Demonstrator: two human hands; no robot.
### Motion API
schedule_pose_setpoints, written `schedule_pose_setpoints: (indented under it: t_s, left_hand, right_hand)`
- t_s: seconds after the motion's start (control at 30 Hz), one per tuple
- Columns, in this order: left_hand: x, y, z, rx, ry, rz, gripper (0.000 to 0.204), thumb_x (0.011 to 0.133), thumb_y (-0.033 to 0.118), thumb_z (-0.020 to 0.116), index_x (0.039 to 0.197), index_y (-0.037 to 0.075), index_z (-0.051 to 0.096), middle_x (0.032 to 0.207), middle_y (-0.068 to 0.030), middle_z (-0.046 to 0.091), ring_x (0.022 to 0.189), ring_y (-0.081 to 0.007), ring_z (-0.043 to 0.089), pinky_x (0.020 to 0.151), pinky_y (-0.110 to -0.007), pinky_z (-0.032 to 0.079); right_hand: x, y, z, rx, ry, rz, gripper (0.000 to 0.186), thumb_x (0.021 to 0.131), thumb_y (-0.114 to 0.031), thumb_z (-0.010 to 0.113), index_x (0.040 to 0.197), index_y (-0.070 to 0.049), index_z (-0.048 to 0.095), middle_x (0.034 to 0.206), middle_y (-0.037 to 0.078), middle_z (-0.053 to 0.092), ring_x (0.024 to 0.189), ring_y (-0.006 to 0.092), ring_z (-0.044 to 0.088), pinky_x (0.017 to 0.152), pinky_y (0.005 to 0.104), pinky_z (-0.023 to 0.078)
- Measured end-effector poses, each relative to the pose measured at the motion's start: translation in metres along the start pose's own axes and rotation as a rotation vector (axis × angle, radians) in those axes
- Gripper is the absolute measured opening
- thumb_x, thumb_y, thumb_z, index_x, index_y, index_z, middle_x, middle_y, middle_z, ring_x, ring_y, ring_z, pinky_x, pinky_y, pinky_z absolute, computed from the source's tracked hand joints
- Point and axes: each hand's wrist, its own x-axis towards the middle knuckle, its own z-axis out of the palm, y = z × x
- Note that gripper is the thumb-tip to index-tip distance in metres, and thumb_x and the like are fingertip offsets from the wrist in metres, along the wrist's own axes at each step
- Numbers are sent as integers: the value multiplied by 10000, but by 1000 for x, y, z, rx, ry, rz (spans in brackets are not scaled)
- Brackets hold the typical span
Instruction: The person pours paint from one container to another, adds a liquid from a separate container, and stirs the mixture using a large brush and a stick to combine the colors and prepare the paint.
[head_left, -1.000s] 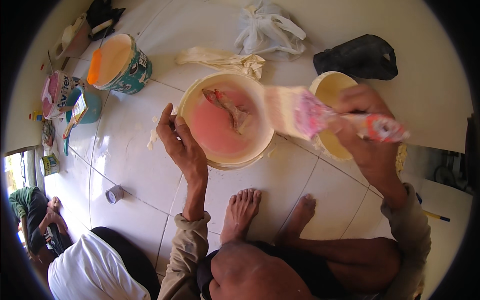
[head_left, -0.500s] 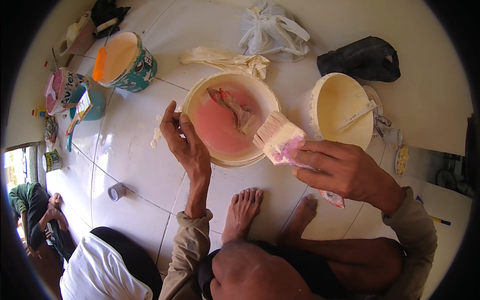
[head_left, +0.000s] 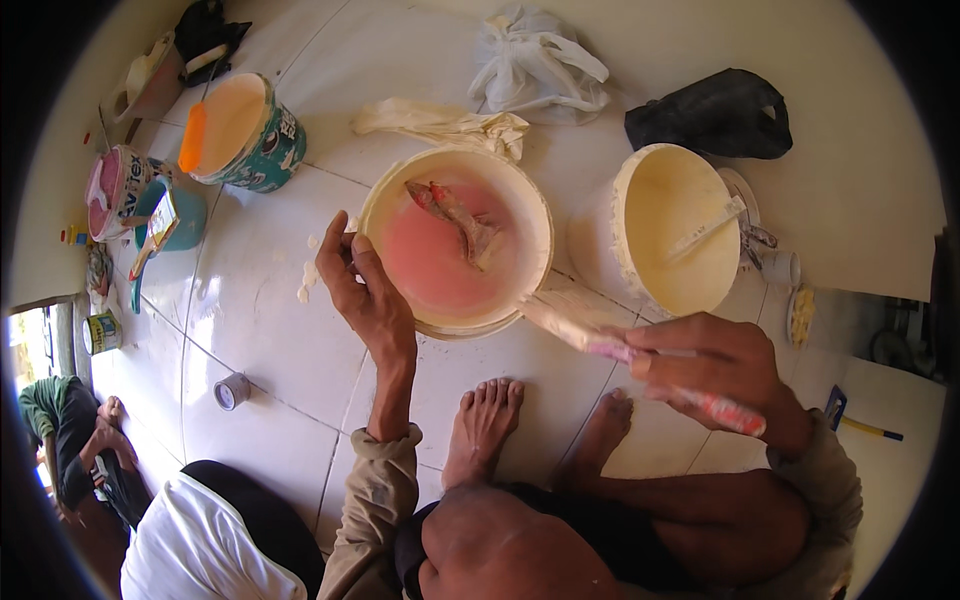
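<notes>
A wide paintbrush (head_left: 568,322) with cream bristles and a red-marked handle is in my right hand (head_left: 718,362). Its bristles, smeared by motion, point left at the near right rim of a round cream bucket (head_left: 543,225). Pink liquid (head_left: 425,250) fills that bucket's lower part, and a crusted brush (head_left: 462,222) lies in it, perhaps with another beneath. Beside the bucket's left rim, my left hand (head_left: 372,300) is raised with fingers bent but apart, holding nothing. To the right stands a cream-coated bucket (head_left: 590,225) with a pale flat stick (head_left: 708,228) inside.
At the left are a teal paint bucket (head_left: 270,165) with an orange tool (head_left: 192,138), and a teal pail (head_left: 190,215) with a brush. A grey cup (head_left: 232,390) sits nearer. Plastic bags (head_left: 538,65) lie beyond. Another person (head_left: 205,540) is at lower left.
The brush in my right hand has turned from bristles up-left to nearly level, its handle swinging up into sight. My right hand has shifted slightly right and down; the left hand stays nearly still.
</notes>
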Motion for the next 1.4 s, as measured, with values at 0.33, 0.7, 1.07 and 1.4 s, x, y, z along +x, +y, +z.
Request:
schedule_pose_setpoints:
  t_s: [0.33,0.7,1.07,1.4]
  left_hand:
    - [-2,-5,-2,-45,-74,-26,427,1031,261,466,1327,-46,474,1250,-170,554,1086,-190,554,928,-313,453]
    - [-1,-6,2,-57,-26,-11,413,1031,256,465,1313,-44,487,1212,-155,566,1052,-176,559,910,-304,457]
    - [-2,-13,0,-90,-13,-20,339,1028,200,492,1294,-9,511,1027,-51,561,818,-102,481,739,-268,433]
    - [1,-21,-1,-94,-25,-21,333,1020,200,508,1277,-9,531,1003,-52,534,795,-109,457,713,-272,423]
  right_hand:
    - [-8,6,32,745,435,832,282,955,-124,591,1173,56,584,1115,116,645,897,164,656,798,302,565]
    - [7,-7,20,614,431,763,237,947,-105,595,1122,55,609,1068,103,655,841,128,640,755,259,545]
    - [5,5,13,507,446,822,217,933,-98,609,1101,40,617,976,78,661,859,121,651,714,254,548]
    - [26,11,21,557,445,735,228,936,-84,593,1120,49,608,1014,105,652,866,132,665,714,271,567]
